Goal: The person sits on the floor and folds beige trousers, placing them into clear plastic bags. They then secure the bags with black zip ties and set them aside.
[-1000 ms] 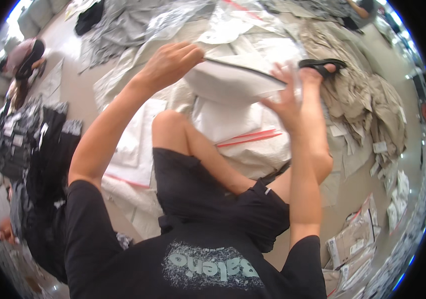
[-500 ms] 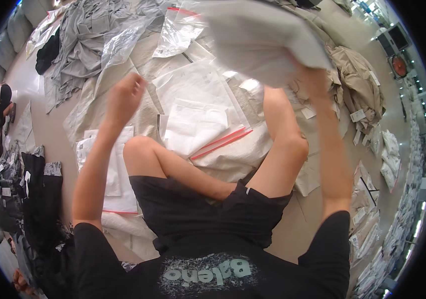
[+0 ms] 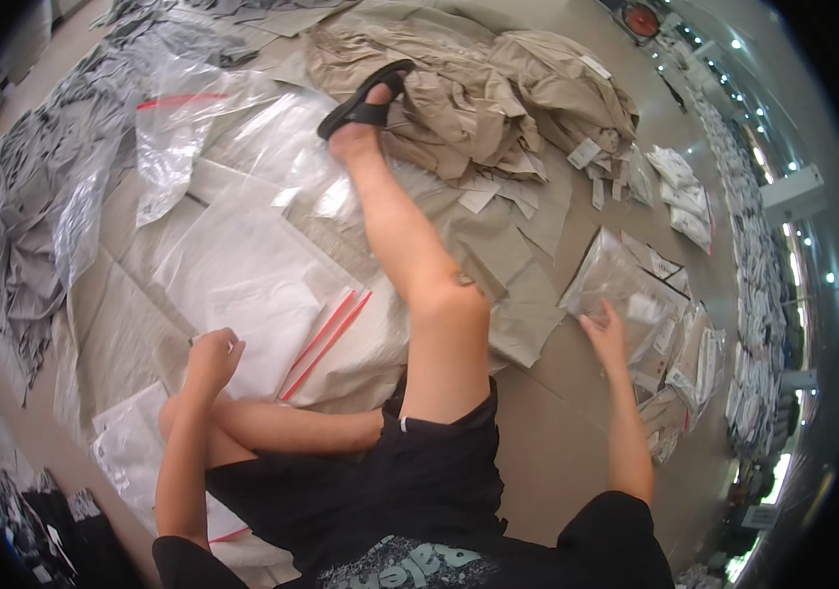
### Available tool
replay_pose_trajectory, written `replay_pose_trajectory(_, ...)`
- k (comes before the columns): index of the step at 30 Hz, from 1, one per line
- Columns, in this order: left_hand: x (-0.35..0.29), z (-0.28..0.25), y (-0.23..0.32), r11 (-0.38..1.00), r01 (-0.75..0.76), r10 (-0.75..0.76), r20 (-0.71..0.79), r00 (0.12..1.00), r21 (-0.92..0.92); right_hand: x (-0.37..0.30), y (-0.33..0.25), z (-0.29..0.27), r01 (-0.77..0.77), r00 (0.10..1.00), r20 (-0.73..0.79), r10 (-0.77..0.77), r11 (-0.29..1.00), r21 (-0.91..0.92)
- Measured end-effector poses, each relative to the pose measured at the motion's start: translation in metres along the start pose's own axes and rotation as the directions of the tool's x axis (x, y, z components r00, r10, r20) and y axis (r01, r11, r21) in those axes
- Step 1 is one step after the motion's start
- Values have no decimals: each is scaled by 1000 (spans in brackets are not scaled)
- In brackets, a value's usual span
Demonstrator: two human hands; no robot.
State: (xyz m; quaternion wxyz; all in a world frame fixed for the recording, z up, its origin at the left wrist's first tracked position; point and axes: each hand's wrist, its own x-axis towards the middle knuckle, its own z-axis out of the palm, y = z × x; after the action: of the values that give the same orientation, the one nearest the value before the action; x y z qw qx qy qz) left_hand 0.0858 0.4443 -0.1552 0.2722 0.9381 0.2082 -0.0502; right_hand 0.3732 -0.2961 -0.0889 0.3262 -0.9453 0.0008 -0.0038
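My right hand (image 3: 608, 339) is stretched out to the right with its fingers apart, at the near edge of a clear plastic bag (image 3: 600, 273) holding a folded beige-grey garment. That bag lies on a pile of packed garments (image 3: 694, 358). Over my bent left knee, my left hand (image 3: 215, 361) has its fingers curled in, and nothing shows in them. Just beyond it, clear bags with red closing strips (image 3: 326, 346) and white sheets (image 3: 233, 285) lie stacked between my legs.
Loose beige garments (image 3: 478, 93) with white tags heap beyond my sandalled foot. Grey garments (image 3: 36, 177) lie at the far left, dark ones (image 3: 66, 520) at the near left. An empty-looking clear bag (image 3: 174, 147) lies ahead. More white packs (image 3: 684, 196) are at the right.
My right hand has come down to the right, and the pale garment it carried now lies bagged on the pile. My right leg has stretched forward, and the view has turned right.
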Motion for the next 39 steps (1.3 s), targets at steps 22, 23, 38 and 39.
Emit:
replay_pose_trajectory(22,-8,10,-11,998,-1,-21,-381,925,-56,460,-478,149,-193,973,194,-125,21,981)
replay_pose_trajectory(23,-8,3,-7,995,-23,-21,-426,904,-98,455,-518,123,-86,980,82,-182,-15,996)
replay_pose_trajectory(38,-76,-226,149,859,-512,229,-902,365,11,-127,-636,77,294,-121,-75,-990,-108,950)
replay_pose_trajectory(39,-85,-208,117,637,-695,130,-843,522,-333,-159,-610,90,148,-180,-8,-984,-35,988)
